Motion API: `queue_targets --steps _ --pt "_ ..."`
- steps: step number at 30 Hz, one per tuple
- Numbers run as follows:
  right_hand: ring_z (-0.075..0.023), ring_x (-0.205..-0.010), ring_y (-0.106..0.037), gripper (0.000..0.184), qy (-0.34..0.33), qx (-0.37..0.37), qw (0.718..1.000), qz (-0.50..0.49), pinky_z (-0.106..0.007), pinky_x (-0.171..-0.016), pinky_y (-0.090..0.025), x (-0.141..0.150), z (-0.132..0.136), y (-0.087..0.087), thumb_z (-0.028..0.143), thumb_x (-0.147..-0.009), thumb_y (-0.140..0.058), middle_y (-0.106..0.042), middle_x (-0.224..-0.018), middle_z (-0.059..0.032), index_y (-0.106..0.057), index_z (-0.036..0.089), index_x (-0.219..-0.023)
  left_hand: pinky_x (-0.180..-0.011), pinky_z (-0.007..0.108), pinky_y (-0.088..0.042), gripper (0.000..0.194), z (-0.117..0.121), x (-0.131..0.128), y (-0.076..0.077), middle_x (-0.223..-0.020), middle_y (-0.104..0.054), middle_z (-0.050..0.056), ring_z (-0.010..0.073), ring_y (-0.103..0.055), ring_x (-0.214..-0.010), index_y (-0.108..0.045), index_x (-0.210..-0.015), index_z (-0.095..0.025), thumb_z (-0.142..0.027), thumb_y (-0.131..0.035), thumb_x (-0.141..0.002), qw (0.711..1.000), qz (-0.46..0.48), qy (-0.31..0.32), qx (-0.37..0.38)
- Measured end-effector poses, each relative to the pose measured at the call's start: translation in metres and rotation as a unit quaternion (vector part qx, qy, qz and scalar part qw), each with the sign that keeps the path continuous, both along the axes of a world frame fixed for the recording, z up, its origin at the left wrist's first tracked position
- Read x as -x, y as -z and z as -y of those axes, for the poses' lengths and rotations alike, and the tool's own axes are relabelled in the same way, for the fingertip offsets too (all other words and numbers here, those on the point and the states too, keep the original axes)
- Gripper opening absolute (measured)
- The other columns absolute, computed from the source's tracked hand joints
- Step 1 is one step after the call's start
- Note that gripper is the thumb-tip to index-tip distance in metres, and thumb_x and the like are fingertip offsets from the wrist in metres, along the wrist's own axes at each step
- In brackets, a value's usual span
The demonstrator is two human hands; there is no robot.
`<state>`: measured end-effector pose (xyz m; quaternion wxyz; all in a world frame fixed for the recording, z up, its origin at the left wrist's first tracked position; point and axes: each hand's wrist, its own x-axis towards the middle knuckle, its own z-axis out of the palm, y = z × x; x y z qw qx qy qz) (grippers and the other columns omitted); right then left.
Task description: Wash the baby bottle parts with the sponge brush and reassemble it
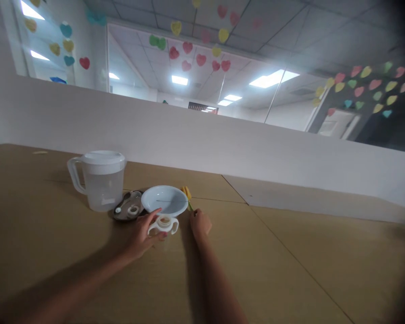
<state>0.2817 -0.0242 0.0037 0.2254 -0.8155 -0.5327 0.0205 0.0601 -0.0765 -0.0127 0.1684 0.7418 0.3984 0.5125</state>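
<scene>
My left hand point(141, 239) is closed around a clear baby bottle point(166, 241) whose white two-handled collar point(164, 223) faces up, with the mouth uncapped. In my right hand point(200, 223) is the green handle of what looks like a bottle brush point(186, 192), its yellow head pointing away from me at the bowl's right side. A white bowl point(165, 200) stands just beyond the bottle. To its left lies a dark tray point(123, 216) with a white ring point(132, 210) and a dark spoon-like piece with a white end point(118, 209). Fingers hide part of the bottle.
A translucent lidded pitcher point(104, 184) stands behind the tray, handle to the left. A small flat pale piece point(39, 152) lies at the far left of the wooden table point(290, 265). Beyond the table rises a white partition wall point(175, 135) with glass above.
</scene>
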Motion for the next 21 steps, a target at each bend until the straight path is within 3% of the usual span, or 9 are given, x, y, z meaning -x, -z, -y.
queue_targets --steps 3,6,9,11,16,21 --pt "-0.0241 -0.088 -0.069 0.029 -0.01 -0.002 1.0 0.009 -0.03 -0.066 -0.047 0.001 0.001 -0.001 0.023 -0.091 -0.042 -0.071 -0.097 -0.0135 -0.07 0.018 -0.097 -0.087 0.04 -0.051 0.06 -0.003 0.009 -0.002 -0.114 -0.067 0.012 0.0265 -0.064 -0.102 -0.055 -0.124 -0.02 -0.05 -0.067 -0.073 0.999 -0.019 0.025 -0.022" --pt "-0.0233 -0.088 -0.068 0.03 -0.018 -0.005 1.0 0.015 -0.029 -0.066 -0.047 0.002 0.001 -0.001 0.021 -0.092 -0.041 -0.069 -0.101 -0.0138 -0.07 0.017 -0.094 -0.084 0.038 -0.052 0.05 -0.021 0.028 -0.009 -0.111 -0.068 0.012 0.0237 -0.065 -0.096 -0.056 -0.119 -0.019 -0.051 -0.057 -0.08 0.998 0.0 0.016 -0.063" --pt "-0.0223 -0.088 -0.067 0.033 -0.022 -0.038 0.999 0.002 -0.029 -0.067 -0.046 0.003 -0.002 -0.001 0.022 -0.094 -0.036 -0.067 -0.104 -0.0145 -0.069 0.016 -0.097 -0.077 0.034 -0.053 0.039 -0.054 0.052 -0.018 -0.1 -0.07 0.01 0.02 -0.067 -0.084 -0.059 -0.109 -0.017 -0.047 -0.043 -0.089 0.993 0.031 -0.108 -0.041" --pt "-0.0224 -0.09 -0.066 0.037 -0.042 -0.1 0.994 -0.029 -0.029 -0.069 -0.046 0.004 -0.006 -0.001 0.023 -0.096 -0.032 -0.067 -0.103 -0.0152 -0.067 0.015 -0.102 -0.084 0.037 -0.051 0.039 -0.077 0.067 -0.021 -0.101 -0.071 0.013 0.0228 -0.066 -0.093 -0.061 -0.107 -0.015 -0.045 -0.044 -0.089 0.986 -0.033 -0.162 -0.016" --pt "-0.0222 -0.099 -0.063 0.041 -0.176 -0.27 0.939 -0.121 -0.032 -0.082 -0.047 0.008 -0.02 0.009 0.029 -0.098 -0.028 -0.067 -0.111 -0.0143 -0.06 0.014 -0.118 -0.088 0.035 -0.05 0.046 -0.11 0.081 -0.016 -0.114 -0.068 0.017 0.0229 -0.065 -0.104 -0.056 -0.121 -0.007 -0.036 -0.034 -0.093 0.956 -0.164 -0.213 0.119" --pt "-0.0216 -0.092 -0.064 0.033 -0.263 -0.325 0.898 -0.137 -0.033 -0.082 -0.048 0.008 -0.03 0.025 0.033 -0.093 -0.038 -0.068 -0.106 -0.0131 -0.065 0.017 -0.103 -0.086 0.028 -0.049 0.04 -0.122 0.08 -0.015 -0.111 -0.07 0.012 0.0185 -0.065 -0.102 -0.065 -0.113 -0.012 -0.018 -0.031 -0.091 0.939 -0.2 -0.234 0.155"
